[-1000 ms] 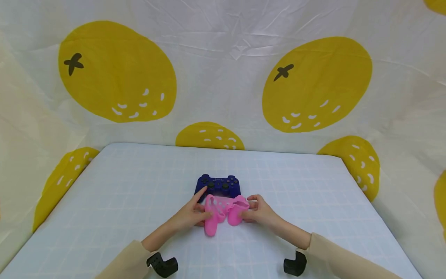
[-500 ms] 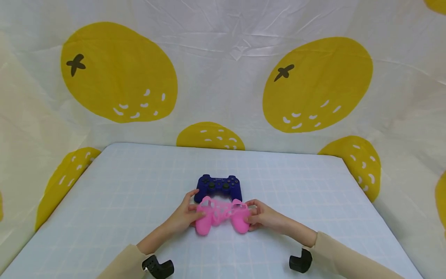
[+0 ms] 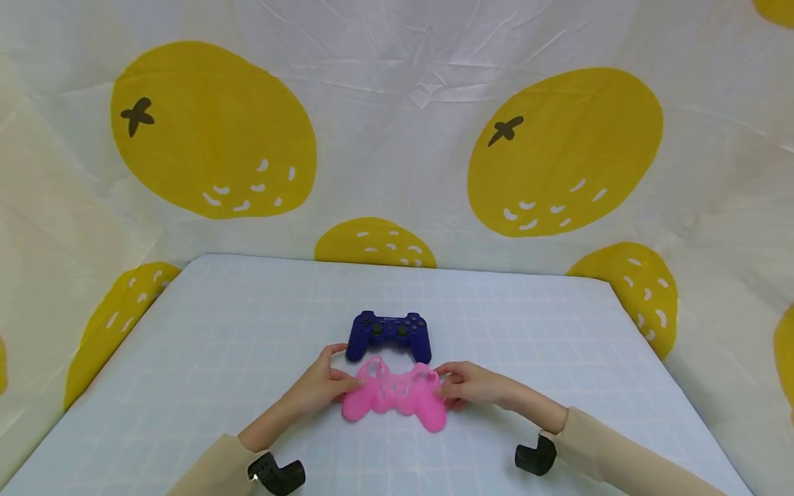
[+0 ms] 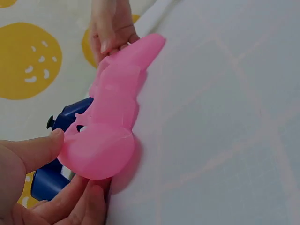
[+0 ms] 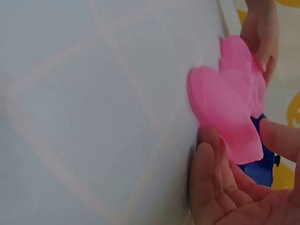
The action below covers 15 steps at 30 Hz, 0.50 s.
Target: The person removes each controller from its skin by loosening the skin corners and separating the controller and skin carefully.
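A pink silicone controller cover point(image 3: 393, 395) is stretched between both hands just above the table. My left hand point(image 3: 322, 383) pinches its left grip, thumb on top point(image 4: 35, 150) and fingers beneath. My right hand point(image 3: 466, 386) pinches the right grip point(image 5: 225, 117) the same way. Directly behind the cover lies a dark blue game controller point(image 3: 388, 334), flat on the table with its sticks up; the wrist views show only parts of the blue controller point(image 4: 51, 173) behind the pink cover point(image 4: 110, 122).
The table point(image 3: 217, 331) wears a pale blue cloth with a white grid. A white backdrop printed with big yellow lemons point(image 3: 214, 131) closes off the back and both sides. Black wrist mounts point(image 3: 276, 474) sit on both forearms near the front edge.
The cover went from folded with its grips hanging down to spread out wide and flat. Both hands drew apart and slightly toward me; the blue controller stayed put.
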Each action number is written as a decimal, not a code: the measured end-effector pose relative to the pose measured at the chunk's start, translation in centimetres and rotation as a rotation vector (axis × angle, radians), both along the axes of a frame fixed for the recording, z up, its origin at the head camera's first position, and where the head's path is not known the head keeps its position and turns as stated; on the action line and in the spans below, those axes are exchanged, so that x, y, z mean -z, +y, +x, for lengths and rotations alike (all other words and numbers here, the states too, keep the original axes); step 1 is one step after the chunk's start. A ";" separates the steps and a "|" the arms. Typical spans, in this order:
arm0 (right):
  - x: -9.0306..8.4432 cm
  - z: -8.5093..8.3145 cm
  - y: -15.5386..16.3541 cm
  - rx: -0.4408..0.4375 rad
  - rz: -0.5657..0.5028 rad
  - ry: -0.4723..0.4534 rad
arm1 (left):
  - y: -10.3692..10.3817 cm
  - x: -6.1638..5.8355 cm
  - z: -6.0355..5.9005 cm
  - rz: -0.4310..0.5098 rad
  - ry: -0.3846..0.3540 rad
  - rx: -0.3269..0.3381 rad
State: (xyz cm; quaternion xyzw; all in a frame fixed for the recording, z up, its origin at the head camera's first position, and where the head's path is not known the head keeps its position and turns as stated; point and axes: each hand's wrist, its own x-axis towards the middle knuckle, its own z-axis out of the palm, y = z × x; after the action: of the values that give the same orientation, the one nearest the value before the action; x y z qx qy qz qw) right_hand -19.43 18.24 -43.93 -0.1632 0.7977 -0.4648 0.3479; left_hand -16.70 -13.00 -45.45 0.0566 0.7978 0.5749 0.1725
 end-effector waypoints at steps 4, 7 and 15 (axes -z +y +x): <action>0.3 0.1 -0.5 0.097 0.049 0.026 | 0.0 -0.2 0.2 -0.037 0.007 -0.021; 0.6 0.1 -0.8 0.151 0.048 0.079 | 0.1 -0.3 0.3 -0.042 0.017 -0.006; 0.6 0.0 -0.5 0.201 -0.032 0.138 | 0.3 -0.6 0.3 -0.036 0.044 -0.025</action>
State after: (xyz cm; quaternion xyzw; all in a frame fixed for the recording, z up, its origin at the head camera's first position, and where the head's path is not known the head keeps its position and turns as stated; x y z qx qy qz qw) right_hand -19.40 17.73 -44.55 -0.1193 0.8246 -0.4976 0.2411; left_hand -16.43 -12.68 -44.81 0.0564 0.8122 0.5613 0.1486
